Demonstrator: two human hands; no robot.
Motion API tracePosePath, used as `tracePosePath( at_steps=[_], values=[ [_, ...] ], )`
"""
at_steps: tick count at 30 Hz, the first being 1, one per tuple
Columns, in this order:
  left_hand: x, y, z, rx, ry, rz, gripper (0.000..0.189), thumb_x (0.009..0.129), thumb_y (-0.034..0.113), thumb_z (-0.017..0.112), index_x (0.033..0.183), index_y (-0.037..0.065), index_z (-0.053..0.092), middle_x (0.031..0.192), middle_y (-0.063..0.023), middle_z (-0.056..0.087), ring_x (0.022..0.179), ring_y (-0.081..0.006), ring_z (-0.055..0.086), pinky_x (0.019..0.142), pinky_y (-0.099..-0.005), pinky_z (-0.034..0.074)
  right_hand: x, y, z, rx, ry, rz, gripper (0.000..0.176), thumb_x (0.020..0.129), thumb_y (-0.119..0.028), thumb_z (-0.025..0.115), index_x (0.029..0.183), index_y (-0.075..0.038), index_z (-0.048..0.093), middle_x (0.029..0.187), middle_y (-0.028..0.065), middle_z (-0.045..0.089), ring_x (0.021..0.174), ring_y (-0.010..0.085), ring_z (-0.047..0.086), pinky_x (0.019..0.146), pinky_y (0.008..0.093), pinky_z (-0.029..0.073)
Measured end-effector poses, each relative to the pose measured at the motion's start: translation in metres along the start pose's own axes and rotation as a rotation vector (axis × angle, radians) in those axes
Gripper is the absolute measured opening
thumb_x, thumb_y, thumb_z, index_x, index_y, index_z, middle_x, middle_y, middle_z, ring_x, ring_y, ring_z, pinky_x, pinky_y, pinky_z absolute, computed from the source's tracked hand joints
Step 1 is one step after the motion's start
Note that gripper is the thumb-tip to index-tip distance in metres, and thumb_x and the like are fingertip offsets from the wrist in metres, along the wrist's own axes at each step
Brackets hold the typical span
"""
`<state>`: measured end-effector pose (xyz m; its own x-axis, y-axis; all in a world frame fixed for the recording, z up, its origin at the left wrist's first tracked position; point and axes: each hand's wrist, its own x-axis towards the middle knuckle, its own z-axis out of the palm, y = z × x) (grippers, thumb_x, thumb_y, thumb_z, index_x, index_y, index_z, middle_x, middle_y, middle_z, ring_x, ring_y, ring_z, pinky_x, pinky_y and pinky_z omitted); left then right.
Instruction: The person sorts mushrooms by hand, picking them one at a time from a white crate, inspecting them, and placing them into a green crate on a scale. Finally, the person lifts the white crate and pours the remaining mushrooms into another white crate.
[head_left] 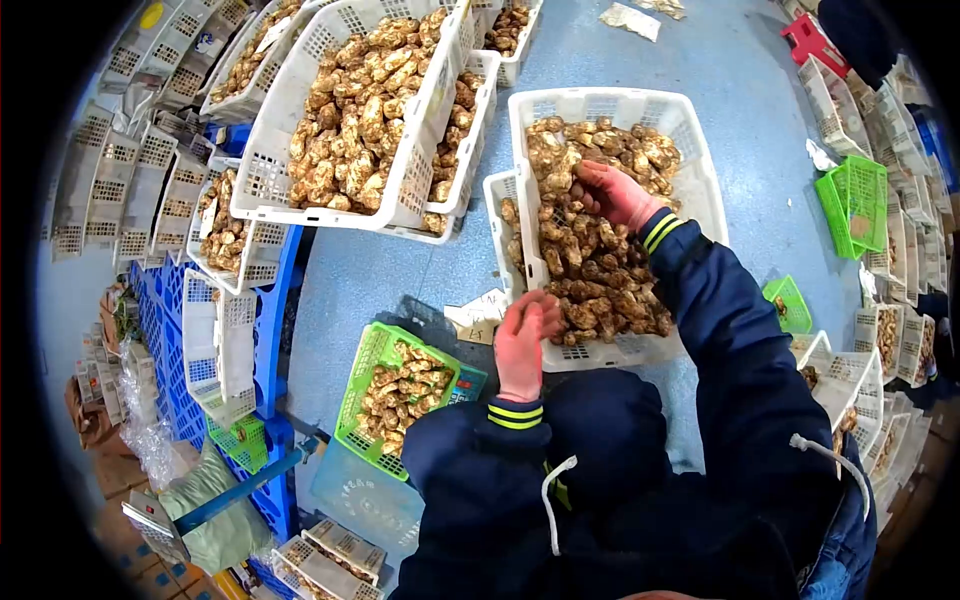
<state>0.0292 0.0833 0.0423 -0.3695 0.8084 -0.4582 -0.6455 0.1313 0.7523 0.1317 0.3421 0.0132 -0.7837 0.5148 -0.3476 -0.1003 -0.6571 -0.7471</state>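
A white perforated crate [700,150] in front of me holds many knobbly brown roots [610,270], paler toward its far end. Over the middle of the pile is my right hand [615,195], its fingers curled by the roots; what they hold, if anything, I cannot make out. My left hand [522,340] is at the near left corner of the same crate, fingers bent beside the roots, their tips partly hidden. To the left of my left hand, a green basket [352,420] holds similar smaller pale roots [400,398].
Large white crates [405,190] full of roots stand at the upper left, beside a blue pallet [165,320]. A paper label [477,318] lies on the floor. A blue-topped scale [250,485] is lower left. Green baskets [852,205] and stacked crates line the right.
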Motion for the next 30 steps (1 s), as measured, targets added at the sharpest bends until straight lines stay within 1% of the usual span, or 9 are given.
tracePosePath(
  at_steps=[5,9,10,12,13,14,18,22,30],
  values=[
    [-0.01,0.012,-0.002,-0.021,0.008,0.052,0.029,0.088,0.013,0.047,0.115,0.0,0.047,0.107,-0.0126,0.055,0.093,-0.0188,0.055,0.079,-0.0298,0.047,-0.047,-0.012,0.045,-0.167,-0.156,-0.021,0.014,0.089,-0.022,0.048,0.089,-0.008,0.05,0.073,0.0007,0.054,0.059,0.0085,0.05,0.047,0.0178,0.036],
    [-0.02,0.032,0.007,0.042,-0.003,0.086,0.043,0.088,0.029,0.051,0.12,0.001,0.043,0.11,-0.0131,0.053,0.097,-0.0218,0.053,0.084,-0.034,0.044,-0.07,-0.008,0.088,-0.376,-0.239,-0.007,0.024,0.087,-0.021,0.049,0.104,-0.005,0.053,0.076,0.0034,0.06,0.061,0.0077,0.055,0.051,0.0176,0.042],
    [-0.021,0.035,0.005,-0.16,-0.086,-0.044,0.047,0.088,0.035,0.049,0.12,0.001,0.042,0.11,-0.0137,0.053,0.098,-0.0232,0.053,0.085,-0.0354,0.043,-0.08,-0.013,0.105,-0.487,-0.235,0.073,0.03,0.086,-0.015,0.048,0.115,-0.008,0.05,0.085,0.0057,0.061,0.074,0.0123,0.059,0.063,0.0227,0.047],
    [-0.019,0.041,0.005,-0.365,-0.161,-0.171,0.051,0.087,0.041,0.047,0.12,0.002,0.042,0.111,-0.0143,0.053,0.099,-0.0246,0.052,0.086,-0.0367,0.042,-0.085,0.009,0.12,-0.998,-0.3,-0.498,0.038,0.083,-0.01,0.05,0.121,-0.011,0.048,0.097,0.0087,0.06,0.089,0.0183,0.057,0.076,0.0288,0.046],
    [-0.018,0.044,0.005,-0.404,-0.194,-0.176,0.049,0.088,0.042,0.045,0.118,0.004,0.043,0.111,-0.0129,0.053,0.1,-0.0244,0.052,0.088,-0.0375,0.041,-0.104,-0.01,0.143,-1.123,-0.294,-0.245,0.041,0.08,-0.008,0.052,0.12,-0.011,0.048,0.105,0.0112,0.057,0.095,0.0233,0.055,0.083,0.0321,0.043],
    [-0.02,0.044,0.0,-0.439,-0.221,-0.182,0.047,0.089,0.043,0.042,0.117,0.005,0.044,0.111,-0.0114,0.054,0.102,-0.0242,0.052,0.089,-0.0383,0.041,-0.104,-0.007,0.145,-1.242,-0.355,-0.422,0.04,0.079,-0.007,0.052,0.119,-0.01,0.049,0.102,0.0125,0.058,0.091,0.0243,0.056,0.08,0.0316,0.044],
    [-0.017,0.042,-0.008,-0.367,-0.241,0.001,0.036,0.09,0.03,0.044,0.116,0.005,0.045,0.111,-0.0098,0.054,0.103,-0.0224,0.052,0.091,-0.0391,0.04,-0.1,-0.004,0.145,-1.311,-0.387,-0.474,0.034,0.08,-0.008,0.053,0.114,-0.009,0.052,0.096,0.0106,0.06,0.087,0.0212,0.058,0.076,0.0302,0.045],
    [-0.02,0.049,-0.006,-0.594,-0.208,0.071,0.039,0.088,0.025,0.05,0.12,0.004,0.041,0.115,-0.0113,0.051,0.106,-0.0246,0.049,0.096,-0.04,0.036,-0.1,-0.004,0.139,-1.045,-0.147,-0.209,0.029,0.083,-0.012,0.052,0.111,-0.007,0.055,0.08,0.0066,0.061,0.073,0.0097,0.054,0.069,0.0244,0.044],
    [-0.025,0.059,-0.016,-0.901,-0.428,0.07,0.036,0.091,0.03,0.043,0.116,0.004,0.045,0.116,-0.0117,0.051,0.107,-0.0256,0.049,0.093,-0.0399,0.039,-0.113,-0.005,0.132,-0.887,-0.215,-0.014,0.032,0.088,-0.014,0.049,0.117,-0.002,0.049,0.097,0.0051,0.06,0.092,0.0094,0.053,0.082,0.0234,0.042]
  ],
)
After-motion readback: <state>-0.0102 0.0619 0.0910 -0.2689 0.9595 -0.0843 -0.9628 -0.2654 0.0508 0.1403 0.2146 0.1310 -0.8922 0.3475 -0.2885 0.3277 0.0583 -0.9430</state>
